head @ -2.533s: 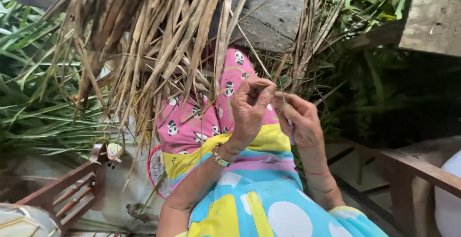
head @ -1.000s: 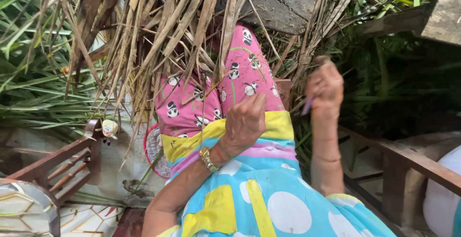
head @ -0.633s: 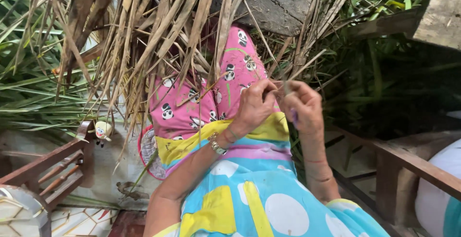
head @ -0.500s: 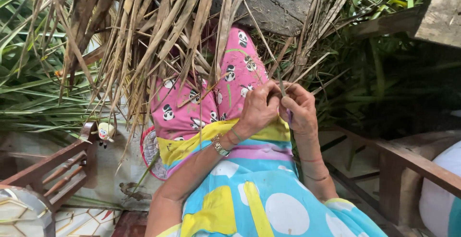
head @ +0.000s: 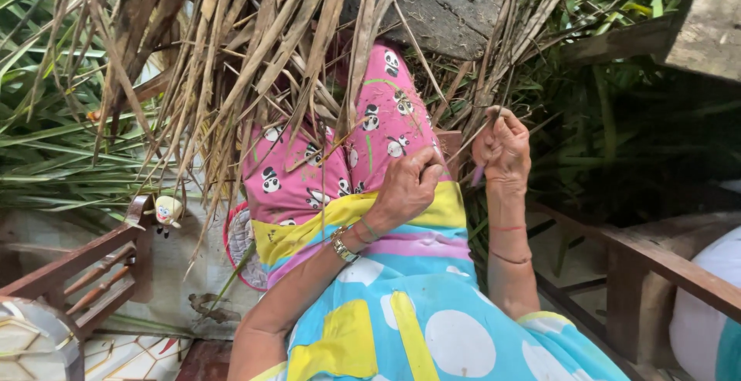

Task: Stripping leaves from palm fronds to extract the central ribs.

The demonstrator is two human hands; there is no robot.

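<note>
Right hand (head: 503, 146) raised, pinching a dry leaf strip (head: 463, 140); left hand (head: 406, 188) seemingly grips its lower end.

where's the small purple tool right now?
Head view, right of centre: the purple tool pokes out below the raised right hand, beside the dry leaf strips, just right of the left hand.

Dry leaves (head: 255, 49) tan; trousers (head: 340, 157) pink (panda print); dress (head: 417, 311) blue, yellow, white-dotted.

The right hand (head: 503, 146) has lifted away from the left hand (head: 407, 188), drawing a strand
</note>
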